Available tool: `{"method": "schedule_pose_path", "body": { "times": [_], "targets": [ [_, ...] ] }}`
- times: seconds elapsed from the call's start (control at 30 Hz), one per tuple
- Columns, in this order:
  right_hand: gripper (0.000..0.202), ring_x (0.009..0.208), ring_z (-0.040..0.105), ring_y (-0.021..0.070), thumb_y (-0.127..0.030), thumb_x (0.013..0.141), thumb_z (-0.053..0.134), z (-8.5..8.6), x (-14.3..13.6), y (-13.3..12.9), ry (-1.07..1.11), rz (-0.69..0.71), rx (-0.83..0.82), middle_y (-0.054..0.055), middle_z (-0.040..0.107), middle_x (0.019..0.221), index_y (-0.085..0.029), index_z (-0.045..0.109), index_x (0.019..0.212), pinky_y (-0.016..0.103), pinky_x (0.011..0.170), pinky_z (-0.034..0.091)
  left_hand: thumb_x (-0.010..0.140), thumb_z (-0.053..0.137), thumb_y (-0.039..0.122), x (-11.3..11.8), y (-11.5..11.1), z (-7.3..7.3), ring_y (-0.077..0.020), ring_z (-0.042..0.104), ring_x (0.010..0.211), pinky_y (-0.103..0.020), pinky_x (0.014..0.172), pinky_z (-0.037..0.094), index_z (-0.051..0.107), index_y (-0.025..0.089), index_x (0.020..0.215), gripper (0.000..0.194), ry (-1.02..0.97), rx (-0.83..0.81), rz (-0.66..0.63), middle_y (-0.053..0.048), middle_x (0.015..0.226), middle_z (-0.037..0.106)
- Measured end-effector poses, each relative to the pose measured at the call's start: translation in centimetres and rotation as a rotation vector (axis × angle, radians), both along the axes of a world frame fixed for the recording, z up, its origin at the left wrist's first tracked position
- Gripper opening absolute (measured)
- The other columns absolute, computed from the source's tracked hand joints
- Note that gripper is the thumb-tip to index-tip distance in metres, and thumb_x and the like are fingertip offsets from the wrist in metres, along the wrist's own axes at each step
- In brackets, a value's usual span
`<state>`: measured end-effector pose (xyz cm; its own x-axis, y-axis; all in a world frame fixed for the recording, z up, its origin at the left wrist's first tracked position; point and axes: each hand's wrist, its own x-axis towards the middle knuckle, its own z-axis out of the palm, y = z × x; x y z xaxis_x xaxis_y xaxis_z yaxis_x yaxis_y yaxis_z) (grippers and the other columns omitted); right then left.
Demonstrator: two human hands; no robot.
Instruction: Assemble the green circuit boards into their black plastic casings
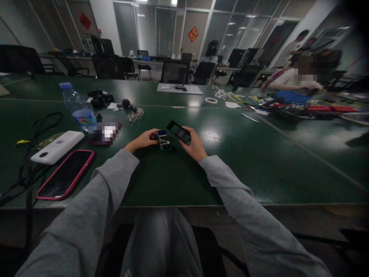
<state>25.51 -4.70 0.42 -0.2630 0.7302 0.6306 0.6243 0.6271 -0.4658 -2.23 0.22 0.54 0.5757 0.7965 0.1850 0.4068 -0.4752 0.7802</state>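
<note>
My left hand [145,139] is closed on a small electronic device [164,144] with a bare circuit board and a little screen on top. Close by on the right, my right hand [195,144] grips a black rectangular cover [179,131] with cut-out openings, tilted up at its far left end. Device and cover are apart, with a narrow gap between them. Both are over the green table [173,181] in front of me. The fingertips of my left hand behind the device are partly hidden.
On the left lie a pink-cased phone [66,175], a white power bank [57,147], black cables and a plastic bottle [77,105]. Eyeglasses [135,114] rest farther back. A wrench [249,118], a tape roll [211,100] and tangled wires lie right, near a seated person [291,80].
</note>
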Motion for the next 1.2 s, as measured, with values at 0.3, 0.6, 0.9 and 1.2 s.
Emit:
{"method": "schedule_pose_path", "body": {
  "times": [0.3, 0.6, 0.9, 1.2],
  "targets": [
    [0.061, 0.124, 0.05, 0.0269, -0.016, 0.079, 0.06, -0.01, 0.07, 0.13, 0.007, 0.04, 0.078, 0.008, 0.052, 0.133, -0.025, 0.04, 0.136, 0.048, 0.105, 0.043, 0.075, 0.069, 0.03, 0.06, -0.19, 0.29, -0.019, 0.056, 0.09, -0.035, 0.078, 0.043, 0.052, 0.013, 0.129, 0.059, 0.014, 0.009, 0.017, -0.013, 0.116, 0.061],
    [0.06, 0.123, 0.05, 0.0277, -0.017, 0.078, 0.062, -0.13, 0.04, 0.26, 0.036, 0.022, 0.055, 0.009, 0.052, 0.133, -0.024, 0.041, 0.135, 0.049, 0.104, 0.044, 0.075, 0.069, 0.028, -0.03, 0.05, -0.04, -0.0162, 0.055, 0.082, -0.033, 0.075, 0.043, 0.051, 0.015, 0.13, 0.059, 0.012, 0.003, 0.008, -0.011, 0.112, 0.061],
    [0.059, 0.118, 0.054, 0.0275, -0.019, 0.077, 0.063, -0.18, 0.07, 0.28, 0.075, -0.018, 0.011, 0.009, 0.054, 0.128, -0.023, 0.043, 0.132, 0.049, 0.101, 0.045, 0.076, 0.069, 0.028, -0.08, 0.0, 0.02, -0.016, 0.055, 0.082, -0.033, 0.075, 0.043, 0.051, 0.013, 0.129, 0.058, 0.006, -0.004, -0.006, -0.011, 0.11, 0.062],
    [0.055, 0.115, 0.056, 0.0275, -0.024, 0.078, 0.064, 0.07, -0.13, 0.06, 0.064, -0.033, -0.003, 0.009, 0.056, 0.126, -0.023, 0.045, 0.129, 0.049, 0.099, 0.047, 0.075, 0.069, 0.026, 0.06, -0.12, 0.21, -0.0154, 0.054, 0.083, -0.033, 0.077, 0.043, 0.053, 0.015, 0.127, 0.055, 0.002, 0.018, -0.003, -0.011, 0.113, 0.061]
  ]
}}
